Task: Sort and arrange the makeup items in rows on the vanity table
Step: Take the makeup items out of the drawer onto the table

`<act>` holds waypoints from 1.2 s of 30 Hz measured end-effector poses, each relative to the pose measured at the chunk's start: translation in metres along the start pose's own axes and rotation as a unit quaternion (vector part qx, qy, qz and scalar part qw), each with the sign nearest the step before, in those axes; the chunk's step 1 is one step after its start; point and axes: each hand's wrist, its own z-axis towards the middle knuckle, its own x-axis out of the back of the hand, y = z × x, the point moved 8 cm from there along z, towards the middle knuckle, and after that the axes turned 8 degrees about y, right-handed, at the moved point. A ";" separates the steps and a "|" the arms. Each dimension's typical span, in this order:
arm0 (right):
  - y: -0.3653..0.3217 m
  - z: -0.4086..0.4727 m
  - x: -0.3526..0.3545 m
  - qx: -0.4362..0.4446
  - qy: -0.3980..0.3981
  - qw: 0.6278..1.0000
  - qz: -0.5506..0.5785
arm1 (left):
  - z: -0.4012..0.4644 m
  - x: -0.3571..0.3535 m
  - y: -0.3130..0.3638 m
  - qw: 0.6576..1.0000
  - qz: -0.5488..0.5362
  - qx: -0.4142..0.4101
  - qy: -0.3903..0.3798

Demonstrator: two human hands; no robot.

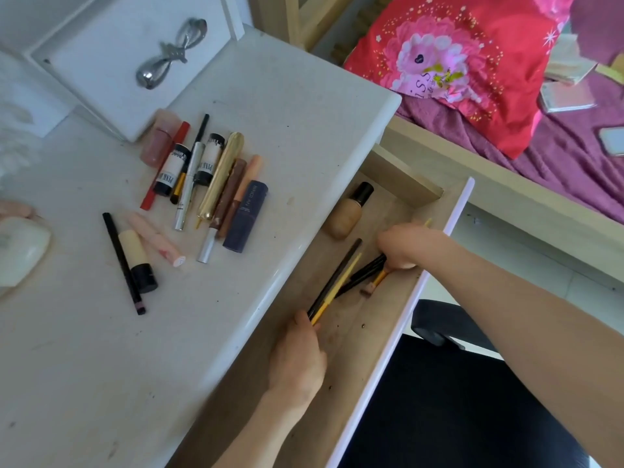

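Both hands in open drawer (378, 319): left hand (297, 359) grips black & yellow pencils (334, 282), right hand (405, 246) grabs dark brushes (366, 270). Foundation bottle (349, 212) nearby. Makeup cluster (202, 177) on vanity top (84, 349).

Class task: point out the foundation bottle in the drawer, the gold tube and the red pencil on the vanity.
foundation bottle (345, 216), head view, beige body.
gold tube (221, 175), head view, mid-barrel.
red pencil (164, 167), head view, shaft.

Makeup items (202, 184) on the vanity table (84, 349), open drawer (371, 319) to its right
Foundation bottle (349, 211) lies in the drawer behind the pencils (337, 282)
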 end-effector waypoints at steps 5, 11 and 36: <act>-0.006 -0.020 0.000 0.010 0.044 0.992 -0.117 | -0.013 0.010 0.003 0.998 -0.060 -0.002 -0.019; -0.023 -0.052 0.008 -0.011 0.057 0.992 -0.112 | -0.035 0.032 0.010 0.993 -0.106 -0.029 -0.040; -0.164 -0.136 0.142 -0.112 0.287 0.870 0.384 | -0.059 0.218 -0.098 0.973 -0.143 0.116 0.141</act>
